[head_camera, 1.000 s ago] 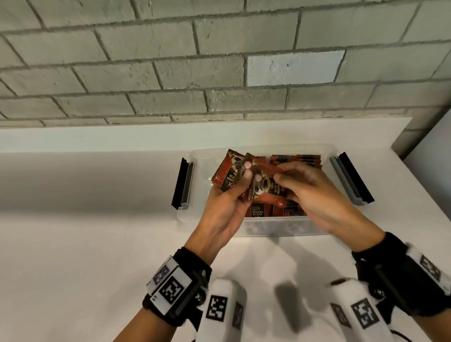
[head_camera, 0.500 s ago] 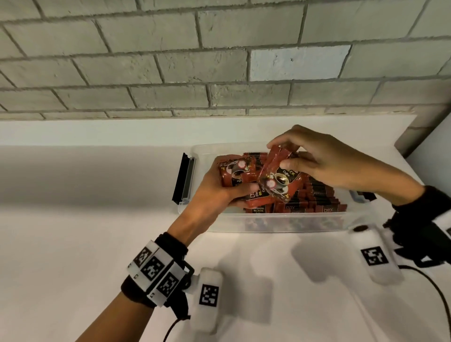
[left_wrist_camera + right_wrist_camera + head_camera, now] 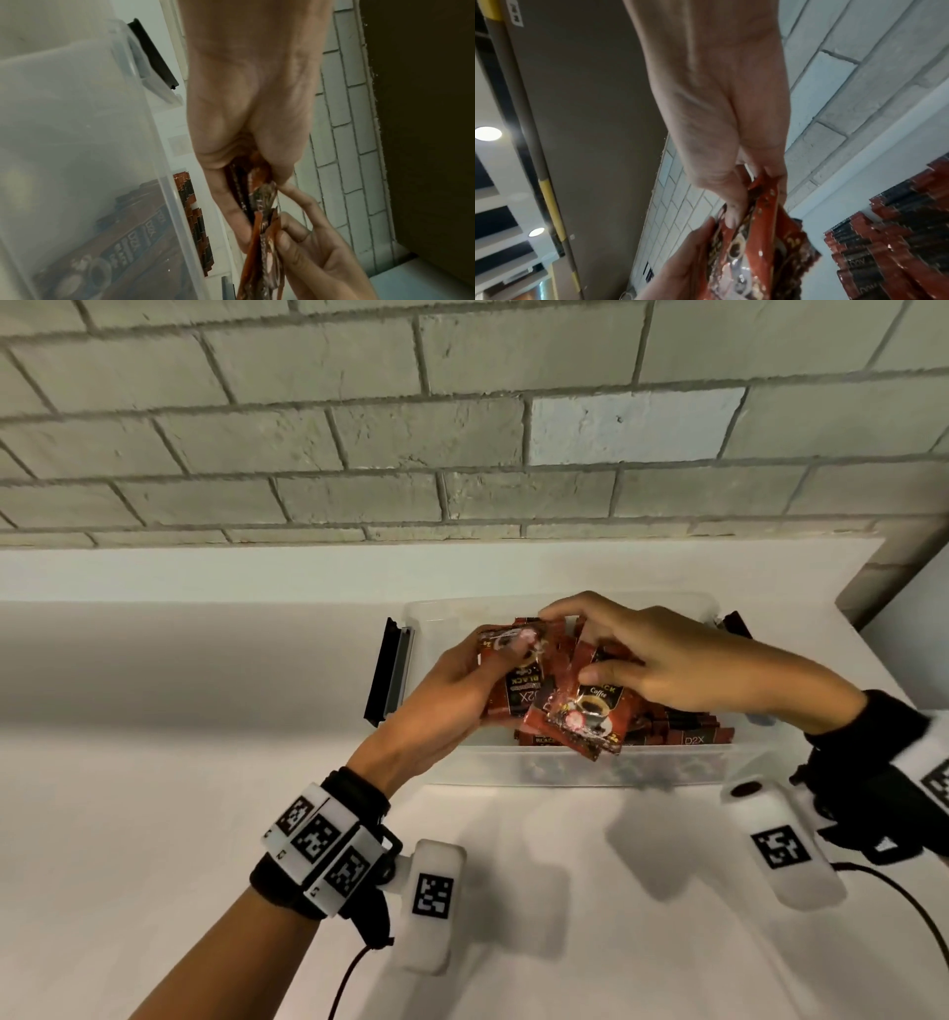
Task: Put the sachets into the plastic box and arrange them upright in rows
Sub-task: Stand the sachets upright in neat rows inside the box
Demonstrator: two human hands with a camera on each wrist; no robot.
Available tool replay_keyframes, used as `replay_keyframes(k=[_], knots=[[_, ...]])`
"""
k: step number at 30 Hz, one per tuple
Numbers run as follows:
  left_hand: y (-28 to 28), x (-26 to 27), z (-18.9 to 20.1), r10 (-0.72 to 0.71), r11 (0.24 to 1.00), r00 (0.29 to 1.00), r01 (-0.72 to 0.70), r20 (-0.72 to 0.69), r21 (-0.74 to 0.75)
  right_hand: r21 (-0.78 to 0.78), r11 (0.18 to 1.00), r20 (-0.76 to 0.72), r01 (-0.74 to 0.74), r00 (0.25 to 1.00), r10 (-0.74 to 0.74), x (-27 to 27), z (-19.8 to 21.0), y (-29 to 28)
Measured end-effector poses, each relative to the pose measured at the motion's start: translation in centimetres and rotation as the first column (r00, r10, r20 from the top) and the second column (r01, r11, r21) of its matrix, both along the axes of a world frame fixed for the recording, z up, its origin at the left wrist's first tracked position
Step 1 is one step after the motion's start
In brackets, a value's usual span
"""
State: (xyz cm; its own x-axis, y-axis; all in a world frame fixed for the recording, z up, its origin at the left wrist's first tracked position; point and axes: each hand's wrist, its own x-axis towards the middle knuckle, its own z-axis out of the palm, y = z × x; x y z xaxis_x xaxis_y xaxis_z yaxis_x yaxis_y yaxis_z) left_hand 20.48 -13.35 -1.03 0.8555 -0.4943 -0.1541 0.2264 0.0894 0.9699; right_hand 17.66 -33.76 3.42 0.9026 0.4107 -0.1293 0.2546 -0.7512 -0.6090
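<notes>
Left hand (image 3: 452, 690): above the box's left half, fingers and thumb curled round a small bunch of red sachets (image 3: 518, 680), their printed faces toward the head camera
Right hand (image 3: 662, 654): above the box's middle, thumb and fingers pinching the upper part of another bunch (image 3: 585, 711) that hangs tilted, its lower edge over the near wall
Hands together: the two bunches overlap between the hands; the left wrist view shows both hands (image 3: 252, 105) (image 3: 321, 263) gripping foil edges that meet (image 3: 264, 227)
Right wrist view: thumb pressed on a red sachet face (image 3: 754, 233), the other hand's (image 3: 680, 270) fingers at its left edge
Box (image 3: 606, 765): clear plastic, on the white bench (image 3: 154, 814) near the back ledge, lid off, black latch (image 3: 387, 680) on the left end swung outward
Sachets in box (image 3: 688, 731): standing on edge in packed rows along the near right part, tops showing dark and red bands
Wall (image 3: 359, 428): grey brick behind the bench
</notes>
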Motion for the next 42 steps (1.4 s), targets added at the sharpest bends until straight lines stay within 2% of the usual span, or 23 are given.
replay_keyframes(k=[3,5,6,8,10,12,15,17,20,22,24,26,28,30,32,34,38,39,41,42], knots=[[0.2,0.3,-0.3,0.087,0.985,0.986,-0.106,-0.141,-0.135,0.034,0.993,0.034,0.113,0.993,-0.114,-0.1,0.1,-1.6],[0.2,0.6,-0.6,0.166,0.965,0.974,-0.192,-0.151,-0.176,0.245,0.944,-0.021,0.222,0.974,-0.224,-0.3,-0.2,-2.0],[0.2,0.7,-0.8,0.198,0.952,0.968,-0.228,-0.156,-0.205,0.401,0.865,-0.106,0.301,0.953,-0.282,-0.4,-0.4,-1.9],[-0.2,0.8,-1.0,0.254,0.918,0.952,-0.293,-0.172,-0.266,0.65,0.595,-0.354,0.472,0.881,-0.313,-0.5,-0.9,-1.3],[-0.5,0.7,-1.0,0.294,0.886,0.941,-0.335,-0.17,-0.322,0.715,0.347,-0.552,0.607,0.795,-0.252,-0.6,-1.4,-0.3],[-1.0,0.4,-1.1,0.316,0.86,0.933,-0.357,-0.169,-0.365,0.703,0.201,-0.659,0.683,0.731,-0.178,-0.8,-2.0,0.7],[-1.9,0.0,-1.1,0.315,0.838,0.929,-0.368,-0.194,-0.402,0.677,0.094,-0.72,0.73,0.684,-0.116,-0.7,-3.2,2.3],[-2.6,-0.5,-0.9,0.29,0.818,0.929,-0.365,-0.229,-0.444,0.673,0.08,-0.727,0.736,0.677,-0.111,-0.5,-3.6,3.2],[-3.0,-1.1,-0.7,0.242,0.78,0.924,-0.367,-0.297,-0.507,0.667,0.102,-0.734,0.738,0.674,-0.081,-0.2,-3.9,4.1],[-3.1,-1.2,-0.7,0.198,0.817,0.936,-0.323,-0.292,-0.478,0.662,0.117,-0.737,0.74,0.671,-0.074,-0.1,-4.1,4.5],[-2.9,-1.2,-0.4,0.143,0.888,0.96,-0.232,-0.242,-0.396,0.659,0.14,-0.733,0.739,0.673,-0.097,-0.1,-4.1,4.6],[-2.4,-1.1,-0.2,0.058,0.949,0.985,-0.105,-0.161,-0.299,0.67,0.176,-0.708,0.721,0.692,-0.14,0.1,-3.8,4.4],[-1.7,-0.8,0.1,0.007,0.97,0.994,-0.033,-0.108,-0.241,0.689,0.233,-0.659,0.686,0.727,-0.192,0.3,-3.3,3.9],[-1.0,-0.6,0.2,0.035,0.968,0.991,-0.066,-0.131,-0.241,0.696,0.3,-0.604,0.652,0.758,-0.246,0.4,-2.7,3.2],[-0.4,-0.4,0.1,0.098,0.955,0.982,-0.139,-0.164,-0.261,0.695,0.325,-0.579,0.641,0.767,-0.275,0.5,-2.3,2.7],[-0.2,-0.4,-0.2,0.154,0.947,0.979,-0.185,-0.136,-0.262,0.685,0.306,-0.6,0.661,0.75,-0.279,0.6,-2.5,2.5],[-0.4,-0.7,-0.8,0.21,0.933,0.976,-0.219,-0.062,-0.286,0.662,0.212,-0.689,0.719,0.695,-0.207,0.6,-3.3,2.7],[-0.3,-0.7,-0.9,0.225,0.932,0.973,-0.23,-0.049,-0.279,0.663,0.217,-0.688,0.717,0.697,-0.201,0.6,-3.3,2.6],[0.1,-0.5,-0.8,0.256,0.939,0.967,-0.253,-0.016,-0.232,0.676,0.291,-0.636,0.678,0.735,-0.234,0.7,-3.1,2.1],[0.4,-0.4,-0.6,0.272,0.946,0.962,-0.265,0.009,-0.187,0.679,0.363,-0.576,0.637,0.77,-0.273,0.8,-2.9,1.7]])
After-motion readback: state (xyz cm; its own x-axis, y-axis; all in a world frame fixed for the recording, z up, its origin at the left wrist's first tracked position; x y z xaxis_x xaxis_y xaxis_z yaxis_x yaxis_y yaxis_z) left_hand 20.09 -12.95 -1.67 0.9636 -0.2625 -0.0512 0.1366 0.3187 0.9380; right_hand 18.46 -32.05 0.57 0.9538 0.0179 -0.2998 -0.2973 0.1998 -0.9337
